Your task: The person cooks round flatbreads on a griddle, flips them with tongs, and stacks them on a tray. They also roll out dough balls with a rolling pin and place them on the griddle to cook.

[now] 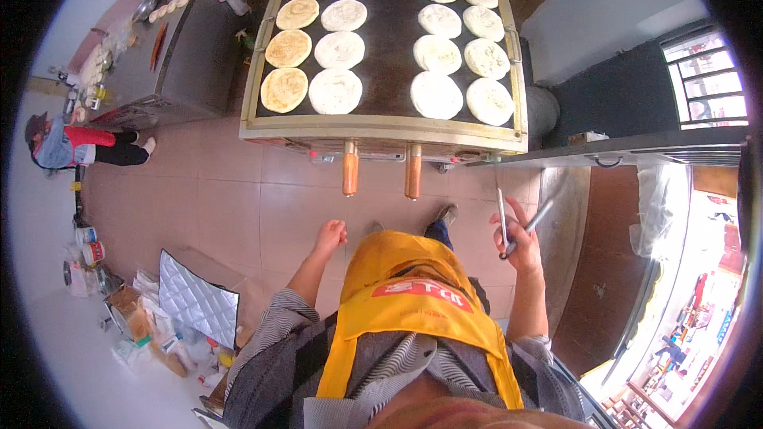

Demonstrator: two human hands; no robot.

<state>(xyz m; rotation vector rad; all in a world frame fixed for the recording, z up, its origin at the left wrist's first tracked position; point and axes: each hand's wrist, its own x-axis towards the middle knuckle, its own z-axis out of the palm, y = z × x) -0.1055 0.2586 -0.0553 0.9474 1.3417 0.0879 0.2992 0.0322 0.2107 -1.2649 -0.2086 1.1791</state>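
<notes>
My right hand [520,245] grips a pair of metal tongs [502,217], whose two arms are spread apart and point forward. My left hand [331,237] hangs over the floor with its fingers curled in, and nothing shows in it. Before me stands a flat griddle [390,65] with two wooden handles [350,170] sticking out of its front. Round flatbreads lie on it in columns, two on each side of a bare dark strip. Those in the leftmost column, such as this browned flatbread [288,49], are darker; the others, like this pale flatbread [338,50], look whiter.
At the left, a person [65,142] stands by a metal worktable [134,80] bearing dough pieces [169,8] and a rolling pin [158,46]. A silver quilted sheet [199,298] and bagged goods lie at lower left. A counter [608,152] runs along the right.
</notes>
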